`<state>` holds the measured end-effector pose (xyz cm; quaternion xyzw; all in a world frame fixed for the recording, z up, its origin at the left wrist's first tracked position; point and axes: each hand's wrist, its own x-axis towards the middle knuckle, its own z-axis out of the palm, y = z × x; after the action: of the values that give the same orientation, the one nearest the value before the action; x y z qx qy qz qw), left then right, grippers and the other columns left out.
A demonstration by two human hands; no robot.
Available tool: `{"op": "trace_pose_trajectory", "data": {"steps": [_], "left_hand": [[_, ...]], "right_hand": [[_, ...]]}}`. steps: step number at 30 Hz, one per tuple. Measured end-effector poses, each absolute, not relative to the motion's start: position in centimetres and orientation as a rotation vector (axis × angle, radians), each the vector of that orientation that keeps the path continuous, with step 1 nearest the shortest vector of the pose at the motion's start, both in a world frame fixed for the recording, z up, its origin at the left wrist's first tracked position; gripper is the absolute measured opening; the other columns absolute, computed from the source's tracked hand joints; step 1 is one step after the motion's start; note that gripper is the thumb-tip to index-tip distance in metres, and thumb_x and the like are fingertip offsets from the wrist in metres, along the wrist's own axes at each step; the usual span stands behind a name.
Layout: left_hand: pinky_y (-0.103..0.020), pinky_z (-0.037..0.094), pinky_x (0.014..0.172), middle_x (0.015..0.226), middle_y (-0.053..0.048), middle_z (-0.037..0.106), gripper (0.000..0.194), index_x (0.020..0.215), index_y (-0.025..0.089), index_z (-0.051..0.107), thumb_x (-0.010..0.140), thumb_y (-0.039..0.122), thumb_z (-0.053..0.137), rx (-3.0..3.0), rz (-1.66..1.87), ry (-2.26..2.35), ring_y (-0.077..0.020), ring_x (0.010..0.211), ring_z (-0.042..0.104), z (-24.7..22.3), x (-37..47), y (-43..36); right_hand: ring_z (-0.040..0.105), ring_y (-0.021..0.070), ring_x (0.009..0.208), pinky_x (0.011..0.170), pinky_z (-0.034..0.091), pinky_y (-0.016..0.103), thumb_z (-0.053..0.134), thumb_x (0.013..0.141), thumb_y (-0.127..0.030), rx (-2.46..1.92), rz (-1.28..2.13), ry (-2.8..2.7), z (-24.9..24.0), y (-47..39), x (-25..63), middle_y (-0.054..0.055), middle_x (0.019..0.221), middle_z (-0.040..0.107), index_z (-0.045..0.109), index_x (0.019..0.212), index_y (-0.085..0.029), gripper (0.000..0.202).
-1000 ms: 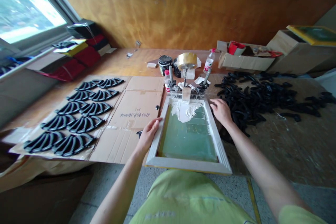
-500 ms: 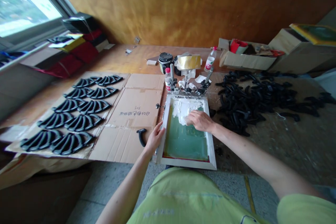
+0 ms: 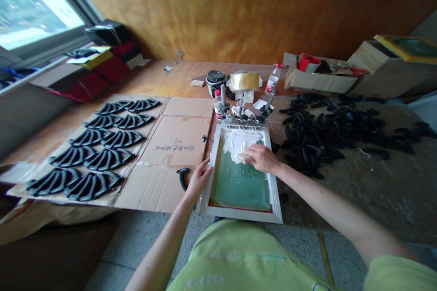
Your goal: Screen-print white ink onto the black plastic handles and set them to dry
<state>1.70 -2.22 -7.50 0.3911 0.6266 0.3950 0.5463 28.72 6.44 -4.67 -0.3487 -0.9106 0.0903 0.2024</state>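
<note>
A screen-printing frame (image 3: pixel 277 200) with a green mesh lies in front of me, its far end at a metal hinge clamp (image 3: pixel 241 120). White ink (image 3: pixel 235 141) is smeared over the far part of the mesh. My right hand (image 3: pixel 262 158) is closed on a small pale scraper (image 3: pixel 241 157) at the near edge of the ink; the fingers hide most of it. My left hand (image 3: pixel 201 176) grips the frame's left rim. Just left of that hand, one black curved handle-like part (image 3: pixel 183 178) lies on a cardboard sheet (image 3: pixel 177 138).
Black curved parts (image 3: pixel 99 159) stand in fan-shaped rows on the left. A heap of similar parts (image 3: pixel 314 132) lies to the right. Behind the clamp are a black tub (image 3: pixel 215 82), a tape roll (image 3: pixel 245 82) and two bottles, one a red-capped bottle (image 3: pixel 272 80). An open carton (image 3: pixel 319 81) stands back right.
My right hand has moved slightly right and towards me with the scraper. My left hand has shifted a little left, and the frame's near left corner reaches further left.
</note>
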Motion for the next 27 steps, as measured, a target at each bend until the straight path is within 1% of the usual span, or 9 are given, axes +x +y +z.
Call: {"op": "trace_pose_trajectory", "data": {"steps": [4, 6, 11, 13, 16, 19, 23, 25, 27], "left_hand": [[-0.02, 0.042, 0.051, 0.076, -0.001, 0.067, 0.076, 0.139, 0.02, 0.048, 0.074, 0.057, 0.066, 0.93, 0.925, 1.446, -0.0128, 0.059, 0.058, -5.4, 1.2, -2.2], [-0.02, 0.04, 0.049, 0.079, -0.001, 0.068, 0.071, 0.136, 0.022, 0.052, 0.076, 0.058, 0.063, 0.934, 0.945, 1.425, -0.012, 0.057, 0.056, -3.3, 1.0, -2.0], [-0.022, 0.045, 0.052, 0.084, -0.004, 0.066, 0.055, 0.105, 0.016, 0.067, 0.079, 0.063, 0.055, 0.971, 1.185, 1.36, -0.0134, 0.063, 0.059, 2.3, 1.9, 1.0], [-0.023, 0.049, 0.058, 0.091, -0.005, 0.067, 0.05, 0.106, 0.017, 0.065, 0.079, 0.059, 0.057, 0.978, 1.347, 1.223, -0.0152, 0.073, 0.062, 4.0, 2.6, 3.0], [-0.022, 0.05, 0.057, 0.093, -0.005, 0.066, 0.046, 0.113, 0.019, 0.059, 0.078, 0.048, 0.06, 0.881, 1.463, 1.127, -0.0147, 0.076, 0.064, 5.1, 3.8, 5.1], [-0.02, 0.049, 0.053, 0.089, -0.003, 0.067, 0.046, 0.118, 0.02, 0.053, 0.083, 0.049, 0.056, 0.714, 1.482, 1.156, -0.0121, 0.069, 0.063, 3.7, 5.6, 4.4], [-0.025, 0.051, 0.05, 0.103, -0.012, 0.07, 0.056, 0.116, 0.017, 0.053, 0.081, 0.061, 0.055, 0.543, 0.931, 1.14, -0.0184, 0.074, 0.068, -1.7, 8.7, -0.4], [-0.026, 0.052, 0.052, 0.106, -0.014, 0.07, 0.056, 0.11, 0.016, 0.057, 0.079, 0.063, 0.056, 0.474, 0.798, 1.147, -0.0211, 0.08, 0.069, -4.3, 9.1, -2.7], [-0.024, 0.049, 0.05, 0.094, -0.013, 0.072, 0.054, 0.096, 0.014, 0.063, 0.077, 0.065, 0.056, 0.479, 0.807, 1.243, -0.0199, 0.074, 0.069, -6.4, 7.7, -4.1]], "right_hand": [[0.063, 0.0199, 0.092, 0.082, 0.049, 0.031, 0.065, 0.083, -0.025, -1.302, 0.244, -2.398, -1.3, 11.2, 27.3, 0.003, 0.108, 0.069, 0.054, 0.13, -0.03, 0.049], [0.064, 0.0203, 0.089, 0.08, 0.049, 0.031, 0.065, 0.084, -0.027, -1.433, 0.203, -2.346, 0.2, 13.5, 27.8, 0.003, 0.109, 0.07, 0.047, 0.138, -0.032, 0.057], [0.065, 0.0225, 0.089, 0.081, 0.048, 0.033, 0.047, 0.092, -0.029, -1.728, 0.159, -1.951, 0.4, 14.0, 34.2, 0.007, 0.102, 0.071, 0.06, 0.124, -0.022, 0.035], [0.064, 0.0225, 0.086, 0.079, 0.049, 0.034, 0.047, 0.09, -0.026, -1.842, 0.258, -1.903, -1.5, 12.4, 36.0, 0.008, 0.096, 0.071, 0.064, 0.114, -0.019, 0.03], [0.062, 0.0202, 0.087, 0.08, 0.048, 0.034, 0.06, 0.084, -0.028, -1.767, 0.442, -2.089, -5.2, 9.6, 35.6, 0.004, 0.093, 0.069, 0.064, 0.111, -0.02, 0.029], [0.058, 0.0203, 0.098, 0.089, 0.045, 0.035, 0.068, 0.079, -0.024, -1.572, 0.436, -2.268, -7.6, 6.9, 32.4, 0.004, 0.1, 0.067, 0.066, 0.107, -0.023, 0.028], [0.055, 0.0225, 0.097, 0.089, 0.043, 0.037, 0.063, 0.086, -0.025, -1.476, 0.321, -2.239, -7.1, 2.8, 27.6, 0.007, 0.095, 0.064, 0.068, 0.096, -0.022, 0.011], [0.055, 0.0215, 0.096, 0.088, 0.044, 0.035, 0.059, 0.089, -0.028, -1.283, 0.343, -2.333, -6.3, 0.9, 26.0, 0.006, 0.092, 0.064, 0.067, 0.1, -0.023, 0.015], [0.056, 0.0195, 0.093, 0.087, 0.044, 0.032, 0.056, 0.091, -0.03, -1.105, 0.405, -2.462, -6.0, 0.0, 26.2, 0.004, 0.09, 0.065, 0.067, 0.104, -0.026, 0.017]]}}
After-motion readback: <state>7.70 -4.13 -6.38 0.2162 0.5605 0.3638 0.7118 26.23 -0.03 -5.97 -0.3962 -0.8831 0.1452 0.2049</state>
